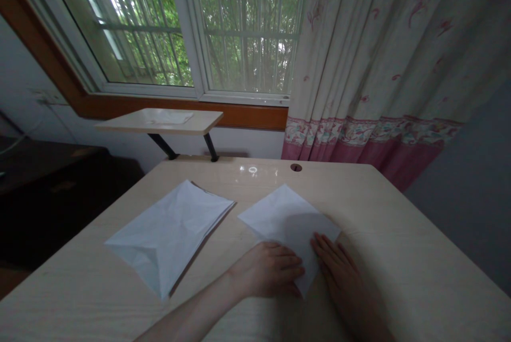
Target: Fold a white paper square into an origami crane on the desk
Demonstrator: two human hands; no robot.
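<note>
**A:** Where is the paper, and what are the hands doing with it?

**B:** The white sheet [285, 217] lies on the table [399, 235], lower middle of the frame, turned so that one corner points up the frame. The left hand [269, 275] and the right hand [341, 278] rest flat on its near corner. The fingers [325, 249] are stretched out and pressing down, grasping nothing.

**A:** How far along does it look?

**B:** Early, I'd judge. The sheet shows no finished shape. Whether a fold lies under the palms I cannot tell.

**A:** Any containers?

**B:** None that I can see. To the left, apart from the sheet, lies a stack of paper [171, 233], its top leaf creased toward the near corner. In the upper left a small raised shelf [159, 121] carries something flat and white, either paper or cloth.
</note>
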